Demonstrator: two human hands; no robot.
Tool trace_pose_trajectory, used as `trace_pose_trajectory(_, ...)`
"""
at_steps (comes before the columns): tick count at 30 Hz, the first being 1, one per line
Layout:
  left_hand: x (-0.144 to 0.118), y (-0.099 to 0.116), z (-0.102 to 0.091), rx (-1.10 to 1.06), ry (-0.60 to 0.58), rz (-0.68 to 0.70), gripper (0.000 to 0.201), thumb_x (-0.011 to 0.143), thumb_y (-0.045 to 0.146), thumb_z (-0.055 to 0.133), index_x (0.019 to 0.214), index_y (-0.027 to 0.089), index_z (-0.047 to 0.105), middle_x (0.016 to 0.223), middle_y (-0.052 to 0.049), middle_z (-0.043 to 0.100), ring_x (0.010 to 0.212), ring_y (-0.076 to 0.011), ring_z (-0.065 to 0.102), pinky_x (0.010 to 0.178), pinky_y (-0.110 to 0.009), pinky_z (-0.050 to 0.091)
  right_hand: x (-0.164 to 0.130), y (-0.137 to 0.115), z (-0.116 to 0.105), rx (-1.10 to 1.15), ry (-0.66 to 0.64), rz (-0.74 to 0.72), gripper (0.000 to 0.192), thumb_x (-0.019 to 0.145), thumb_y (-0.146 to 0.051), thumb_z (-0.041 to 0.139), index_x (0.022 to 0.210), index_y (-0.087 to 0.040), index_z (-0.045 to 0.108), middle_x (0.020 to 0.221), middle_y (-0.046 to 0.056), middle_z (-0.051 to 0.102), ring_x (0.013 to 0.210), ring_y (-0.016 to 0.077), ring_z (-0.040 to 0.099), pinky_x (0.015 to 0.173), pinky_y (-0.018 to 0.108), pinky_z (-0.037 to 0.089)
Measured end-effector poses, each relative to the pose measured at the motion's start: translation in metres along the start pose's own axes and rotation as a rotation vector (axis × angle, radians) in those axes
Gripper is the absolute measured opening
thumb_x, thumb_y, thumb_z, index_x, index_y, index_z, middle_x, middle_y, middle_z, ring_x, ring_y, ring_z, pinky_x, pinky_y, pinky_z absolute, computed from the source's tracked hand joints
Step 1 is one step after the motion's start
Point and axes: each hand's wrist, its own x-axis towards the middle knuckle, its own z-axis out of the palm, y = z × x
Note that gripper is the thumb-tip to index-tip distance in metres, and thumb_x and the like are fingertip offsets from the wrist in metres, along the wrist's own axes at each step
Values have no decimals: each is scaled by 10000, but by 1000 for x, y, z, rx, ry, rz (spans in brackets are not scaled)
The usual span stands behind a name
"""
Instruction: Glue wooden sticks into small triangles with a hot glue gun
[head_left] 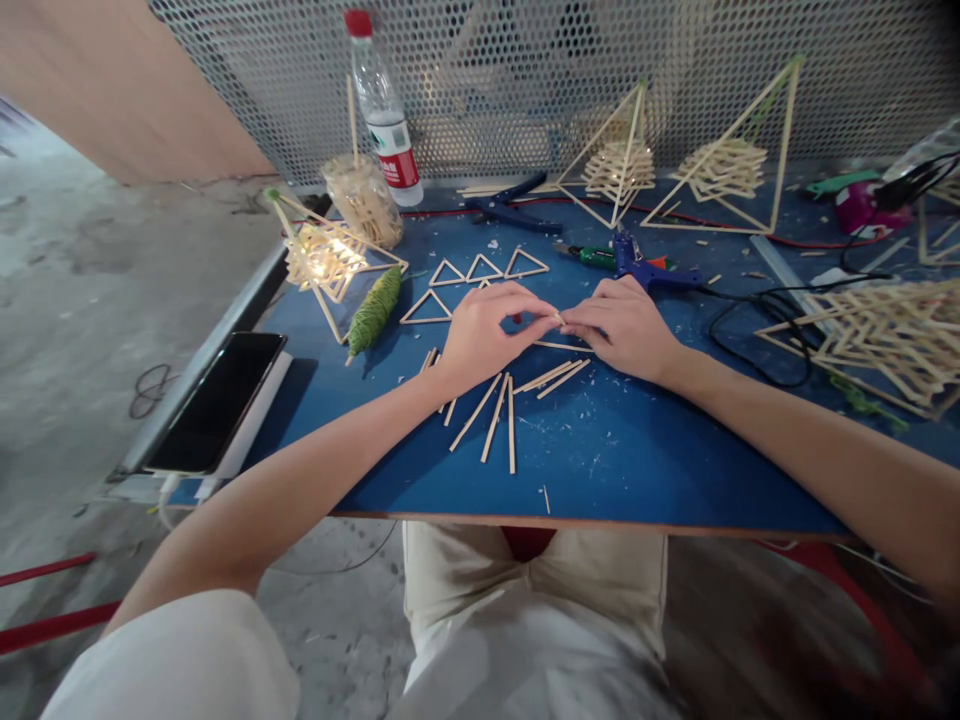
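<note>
Both hands meet fingertip to fingertip, left hand [480, 335] and right hand [622, 325] each pinching one small stick [560, 320] lying crosswise between them above the counter [637, 450].

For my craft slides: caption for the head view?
Both hands, left hand and right hand, pinch a thin stick over a blue table.

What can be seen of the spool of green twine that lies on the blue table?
The spool of green twine is a long, spindle-shaped bundle of tightly wound light green cord, thick in the middle and thinner at both ends. It lies on its side on the blue table, slanted, beside a stick-built pyramid frame. A short pale tip shows at its lower end. Neither hand touches it.
</note>
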Motion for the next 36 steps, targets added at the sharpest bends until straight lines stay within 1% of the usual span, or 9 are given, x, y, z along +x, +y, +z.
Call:
trace_pose_trajectory(3, 2, 1, 0, -15, -10, -21, 108, 1032, 323, 794, 1006, 257, 876, 989, -32, 858, 794, -153, 730, 834, -309, 599, 0, 0, 0, -17, -4, 12, 415, 1170, -431, 478, 1108, -259, 850, 998, 59, 868, 895, 274, 595, 858, 463, 378)
trace_pose_trajectory(6, 3, -1, 2, -20, -28, -46, 103, 1032, 327, 801, 1024, 259, 879, 1010, -32, 873, 802, -157, 749, 837, -315, 594, 1, 2, 0, -34, -27, 38, 403, 1163, -435, 482, 1119, -254, 839, 986, 73, 855, 903, 282, 596, 855, 458, 377)
trace_pose_trajectory(11, 4, -6, 5, -17, -43, -65, 120, 1004, 336, 846, 1099, 277, 889, 1065, -33, 886, 824, -167, 776, 873, -334, 607, 0, 4, -1, -28, -53, 59, 344, 1140, -386, 522, 1108, -242, 833, 1019, 95, 850, 950, 297, 633, 867, 464, 392)
trace_pose_trajectory(14, 4, -6, 7, -21, -38, -70, 136, 1016, 343, 832, 1118, 275, 891, 1077, -40, 887, 828, -170, 777, 870, -338, 610, 0, 4, -1, -30, -40, 55, 343, 1136, -382, 529, 1086, -226, 831, 1036, 108, 849, 987, 305, 654, 890, 465, 408)
trace_pose_trajectory(19, 6, -3, 10, -15, -25, -98, 130, 1038, 345, 794, 1081, 284, 900, 1050, -40, 888, 832, -179, 776, 861, -350, 604, 0, 4, 0, -33, -16, 28, 348, 1133, -353, 520, 1055, -204, 825, 985, 113, 837, 957, 297, 657, 867, 457, 409)
trace_pose_trajectory(23, 8, -1, 10, -16, -11, -114, 123, 1031, 346, 792, 1042, 293, 903, 1015, -30, 890, 827, -183, 773, 848, -358, 599, 1, 3, -1, -37, -27, 36, 331, 1119, -332, 520, 1045, -216, 821, 966, 106, 836, 946, 300, 652, 863, 458, 411)
trace_pose_trajectory(27, 9, 0, 10, -6, -12, -127, 133, 1028, 347, 786, 1024, 278, 899, 996, -34, 889, 812, -182, 766, 824, -349, 592, 3, 2, -2, -44, -41, 45, 328, 1115, -324, 513, 1001, -231, 806, 944, 93, 834, 942, 298, 639, 859, 451, 408)
trace_pose_trajectory(36, 10, -1, 14, 19, -25, -136, 150, 1037, 380, 784, 1006, 283, 895, 1015, -26, 895, 799, -182, 767, 831, -354, 584, 1, 6, -5, -114, -68, 6, 352, 1120, -307, 474, 1003, -208, 791, 908, 108, 809, 902, 291, 640, 823, 440, 388)
